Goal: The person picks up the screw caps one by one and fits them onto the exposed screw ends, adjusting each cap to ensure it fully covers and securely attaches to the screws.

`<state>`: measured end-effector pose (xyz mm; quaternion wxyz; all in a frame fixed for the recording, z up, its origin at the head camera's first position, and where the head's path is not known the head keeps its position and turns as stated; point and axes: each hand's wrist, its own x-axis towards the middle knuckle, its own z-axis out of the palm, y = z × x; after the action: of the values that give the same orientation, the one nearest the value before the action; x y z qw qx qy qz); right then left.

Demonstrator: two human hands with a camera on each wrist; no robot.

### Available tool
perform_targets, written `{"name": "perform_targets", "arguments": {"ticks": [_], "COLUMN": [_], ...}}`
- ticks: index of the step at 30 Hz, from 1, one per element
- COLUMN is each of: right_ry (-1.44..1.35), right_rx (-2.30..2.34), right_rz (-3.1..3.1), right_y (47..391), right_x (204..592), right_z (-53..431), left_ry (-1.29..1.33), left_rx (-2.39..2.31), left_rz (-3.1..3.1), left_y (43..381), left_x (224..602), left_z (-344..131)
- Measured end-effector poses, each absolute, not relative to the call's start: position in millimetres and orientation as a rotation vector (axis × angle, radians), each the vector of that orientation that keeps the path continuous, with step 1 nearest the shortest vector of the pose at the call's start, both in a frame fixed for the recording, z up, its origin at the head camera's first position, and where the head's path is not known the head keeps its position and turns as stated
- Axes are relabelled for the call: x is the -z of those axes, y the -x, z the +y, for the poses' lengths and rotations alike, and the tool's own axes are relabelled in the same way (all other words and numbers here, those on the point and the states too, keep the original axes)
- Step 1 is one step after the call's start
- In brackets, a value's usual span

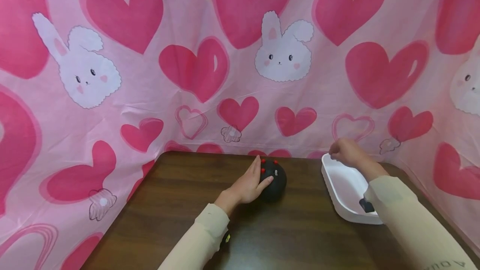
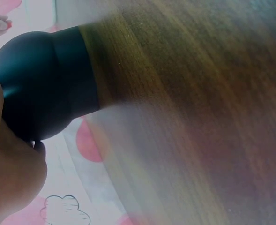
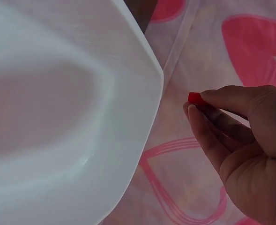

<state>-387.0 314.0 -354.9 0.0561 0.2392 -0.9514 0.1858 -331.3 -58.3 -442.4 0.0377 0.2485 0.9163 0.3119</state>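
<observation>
A black ball-shaped object (image 1: 275,188) on a short round base stands on the table, with several small red pieces (image 1: 263,171) and a small light grey piece (image 1: 276,173) on its upper part. My left hand (image 1: 245,184) holds its left side, thumb across the front; the left wrist view shows the ball's smooth side (image 2: 34,84) and part of that hand (image 2: 16,173). Over the far end of a white tray (image 1: 330,195) is my right hand (image 1: 346,152). Between thumb and fingertips it pinches a small red piece (image 3: 194,98), clear in the right wrist view.
The dark wooden table (image 1: 165,220) ends at a pink cloth (image 1: 240,95) printed with hearts and rabbits, hanging close behind and at the sides. The tray's raised rim stands at the right, under my right forearm. A dark wrist device (image 1: 366,205) shows beneath the right sleeve.
</observation>
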Motion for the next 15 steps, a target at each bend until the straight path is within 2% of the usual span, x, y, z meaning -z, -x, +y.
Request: {"name": "perform_targets", "arguments": {"ticks": [15], "right_ry": [-0.697], "right_rx": [-0.662], "right_rz": [-2.874], "right_y": [375.4], "right_x": [346.8], "right_z": [301.6], "left_ry": [-0.752], "left_rx": [-0.935], "left_rz": [2.810], "left_y": [335.1], "left_x": [444.4], "left_z": [-58.2]}}
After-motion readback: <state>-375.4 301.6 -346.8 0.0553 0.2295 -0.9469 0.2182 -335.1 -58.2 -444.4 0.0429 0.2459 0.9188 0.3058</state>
